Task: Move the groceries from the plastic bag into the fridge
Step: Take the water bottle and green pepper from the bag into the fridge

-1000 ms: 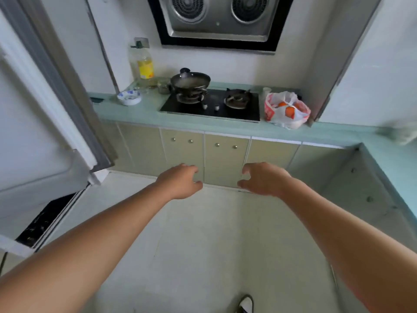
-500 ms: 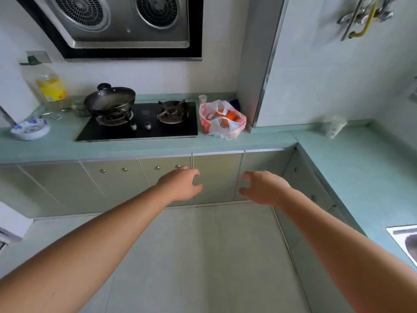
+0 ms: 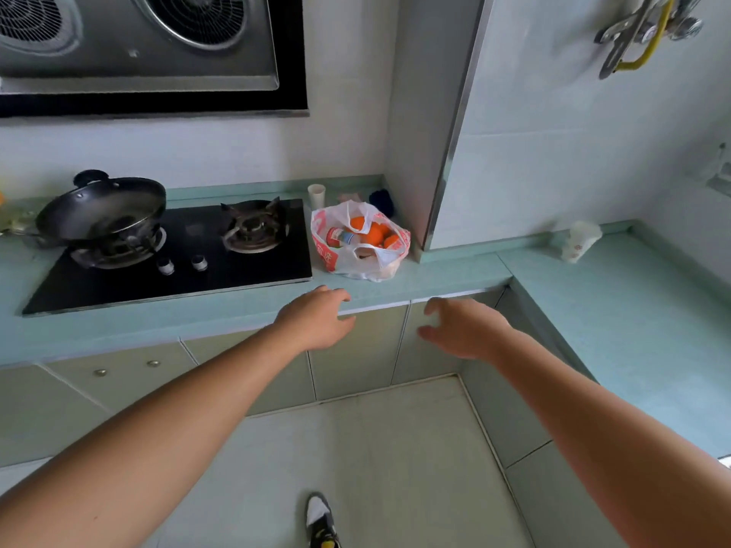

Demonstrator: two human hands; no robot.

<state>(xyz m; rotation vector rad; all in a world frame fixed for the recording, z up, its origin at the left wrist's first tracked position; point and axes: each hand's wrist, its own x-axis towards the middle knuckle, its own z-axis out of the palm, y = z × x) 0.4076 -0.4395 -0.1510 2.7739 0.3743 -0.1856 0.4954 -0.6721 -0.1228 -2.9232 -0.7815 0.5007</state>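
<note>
Groceries (image 3: 374, 233) are seen inside the plastic bag (image 3: 358, 267) on the worktop (image 3: 435, 276); nothing is held by the left hand (image 3: 316, 318) or right hand (image 3: 466, 330), both loosely spread. Unloading is judged not yet begun.

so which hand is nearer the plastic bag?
Left. The left hand hovers at the counter edge just before the plastic bag; the right hand is farther off to its right.
</note>
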